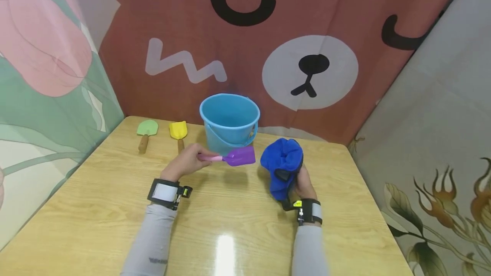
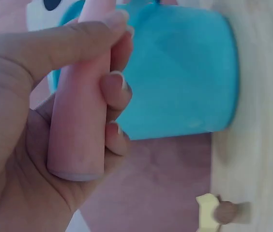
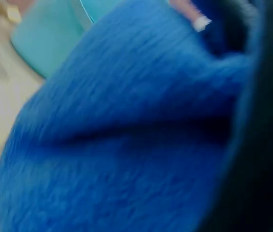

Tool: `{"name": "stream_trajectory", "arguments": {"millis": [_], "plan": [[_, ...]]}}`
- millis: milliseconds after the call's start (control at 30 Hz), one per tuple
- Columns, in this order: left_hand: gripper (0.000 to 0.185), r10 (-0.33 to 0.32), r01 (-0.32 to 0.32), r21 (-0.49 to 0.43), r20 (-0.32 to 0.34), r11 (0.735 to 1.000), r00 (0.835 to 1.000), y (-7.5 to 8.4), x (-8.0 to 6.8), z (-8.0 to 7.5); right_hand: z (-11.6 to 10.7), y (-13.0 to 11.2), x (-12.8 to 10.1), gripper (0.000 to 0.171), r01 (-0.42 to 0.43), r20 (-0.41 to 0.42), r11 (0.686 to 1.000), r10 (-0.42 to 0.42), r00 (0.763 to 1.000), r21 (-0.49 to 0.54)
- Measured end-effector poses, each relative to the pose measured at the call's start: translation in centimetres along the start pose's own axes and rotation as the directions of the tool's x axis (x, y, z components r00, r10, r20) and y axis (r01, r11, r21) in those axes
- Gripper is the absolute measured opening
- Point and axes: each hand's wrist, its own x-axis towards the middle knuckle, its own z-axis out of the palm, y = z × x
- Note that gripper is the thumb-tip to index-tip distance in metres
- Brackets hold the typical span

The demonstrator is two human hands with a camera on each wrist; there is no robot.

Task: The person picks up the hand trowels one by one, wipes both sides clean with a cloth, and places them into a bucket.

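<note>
Two hands up over the wooden table (image 1: 96, 208), both on the near side of the blue bucket (image 1: 230, 120). Had the left hand (image 1: 186, 163) curled tight round the pink handle (image 2: 78, 121) of the purple shovel (image 1: 234, 156). Fingers (image 2: 114, 92) and thumb wrapped right round it in the left wrist view. Blade pointed off to the right, just in front of the bucket and lifted off the tabletop.

Had the right hand (image 1: 304, 184) dug into the blue cloth (image 1: 281, 165), in front of the bucket and a bit to its right. Couldn't make out much in the right wrist view beyond blue fluff. Looked clamped on the wadded cloth going by the head view, though. Blade and cloth near each other, not touching.

Would've kept that grip well back on the handle so the whole blade stayed free. Also held the shovel level, and met it with a flat pad of cloth rather than a loose wad.

Farther back, left of the bucket: yellow shovel (image 1: 178, 133), then green shovel (image 1: 146, 133) farther left. Both flat on the table, wooden handles toward the near side. Behind the bucket, just a bear-face curtain (image 1: 307, 20).
</note>
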Motion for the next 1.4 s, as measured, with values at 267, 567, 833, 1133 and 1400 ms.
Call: {"name": "stream_trajectory", "arguments": {"millis": [267,567,833,1133,1400], "plan": [[0.029,0.124,-0.124,0.004,-0.061,0.992,0.990,3.5,0.1,-1.1,-3.1,-3.8,-1.9,0.046,-0.102,-0.099,0.886,0.064,0.993,-0.452],[0.039,0.204,-0.156,0.202,-0.241,0.967,0.949,6.8,1.4,-2.4,-2.9,-4.7,-2.4,0.056,-0.135,-0.100,0.581,0.092,0.991,-0.803],[0.032,0.169,-0.056,0.290,-0.381,0.955,0.909,7.4,3.6,-2.8,-2.0,-2.9,-2.2,0.045,-0.188,-0.118,0.319,0.225,0.967,-0.929],[0.022,0.015,0.144,0.300,-0.469,0.943,0.883,6.9,6.3,-2.4,-1.7,-2.3,-1.9,0.039,-0.239,-0.168,0.301,0.242,0.956,-0.923],[0.020,-0.044,0.157,0.208,-0.463,0.966,0.885,6.5,8.2,-2.1,-1.8,-2.3,-1.9,0.039,-0.263,-0.191,0.325,0.237,0.953,-0.908]]}}
